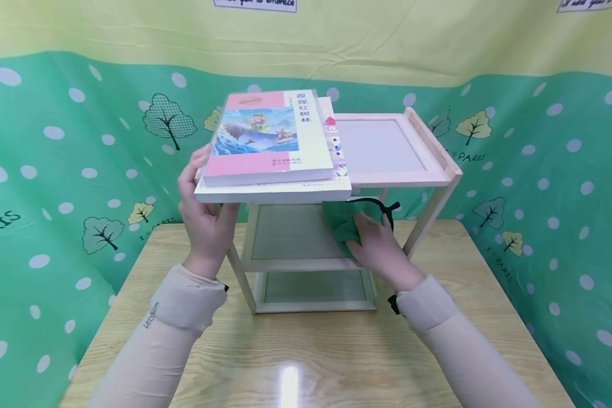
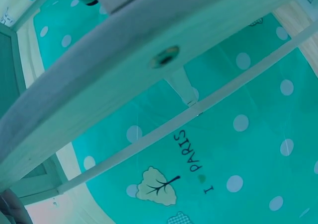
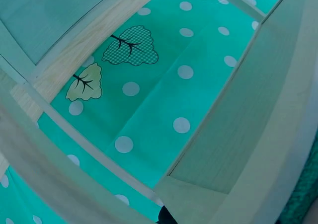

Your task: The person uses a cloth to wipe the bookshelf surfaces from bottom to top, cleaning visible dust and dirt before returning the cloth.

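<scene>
Two stacked books are at the left half of a three-tier shelf's top board [image 1: 377,147]. The upper book [image 1: 257,133] has a pink and white cover with a sea picture, and the lower book [image 1: 280,194] shows a thick white edge. My left hand [image 1: 204,198] grips the stack at its left side; whether the books rest on the board cannot be told. At the middle tier [image 1: 296,232], my right hand [image 1: 379,243] holds a bunched green cloth item [image 1: 339,221] with a knotted black cord [image 1: 387,208]. In the right wrist view the green cloth [image 3: 300,199] shows only at the edge.
The pale wooden shelf stands on a wood-grain table [image 1: 296,351]. Its bottom tier [image 1: 316,289] sits low near the tabletop, and a slanted leg [image 1: 430,218] rises beside my right hand. A green dotted curtain [image 1: 46,170] surrounds the table at the back and sides.
</scene>
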`<move>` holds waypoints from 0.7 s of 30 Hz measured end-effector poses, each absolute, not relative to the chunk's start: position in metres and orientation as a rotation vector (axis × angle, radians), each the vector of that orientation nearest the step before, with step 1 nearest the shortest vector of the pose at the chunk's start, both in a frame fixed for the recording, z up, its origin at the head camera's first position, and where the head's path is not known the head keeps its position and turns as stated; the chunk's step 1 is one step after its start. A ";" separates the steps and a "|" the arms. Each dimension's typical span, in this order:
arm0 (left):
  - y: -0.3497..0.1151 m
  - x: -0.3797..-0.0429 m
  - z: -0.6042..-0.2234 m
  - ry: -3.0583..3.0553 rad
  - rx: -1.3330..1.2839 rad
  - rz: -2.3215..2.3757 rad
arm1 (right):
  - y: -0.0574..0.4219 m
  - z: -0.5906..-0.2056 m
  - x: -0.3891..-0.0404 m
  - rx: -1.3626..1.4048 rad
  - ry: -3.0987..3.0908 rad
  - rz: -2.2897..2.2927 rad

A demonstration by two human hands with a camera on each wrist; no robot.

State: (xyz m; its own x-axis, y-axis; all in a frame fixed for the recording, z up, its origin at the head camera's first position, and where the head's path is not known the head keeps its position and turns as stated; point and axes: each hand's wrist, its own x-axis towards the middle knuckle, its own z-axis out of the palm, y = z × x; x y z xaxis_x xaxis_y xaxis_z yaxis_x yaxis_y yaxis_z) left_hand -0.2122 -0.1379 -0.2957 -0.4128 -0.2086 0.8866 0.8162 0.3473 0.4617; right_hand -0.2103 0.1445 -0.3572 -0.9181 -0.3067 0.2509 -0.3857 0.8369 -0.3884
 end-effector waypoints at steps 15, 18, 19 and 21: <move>-0.137 -0.213 -0.296 -1.574 -0.585 -1.297 | 0.145 -0.357 -0.200 0.773 -2.813 0.654; -0.136 -0.213 -0.297 -1.568 -0.582 -1.302 | 0.144 -0.356 -0.201 0.821 -2.802 0.721; -0.136 -0.213 -0.297 -1.567 -0.581 -1.304 | 0.143 -0.355 -0.202 0.837 -2.796 0.746; -0.135 -0.213 -0.297 -1.563 -0.579 -1.306 | 0.142 -0.354 -0.202 0.867 -2.796 0.806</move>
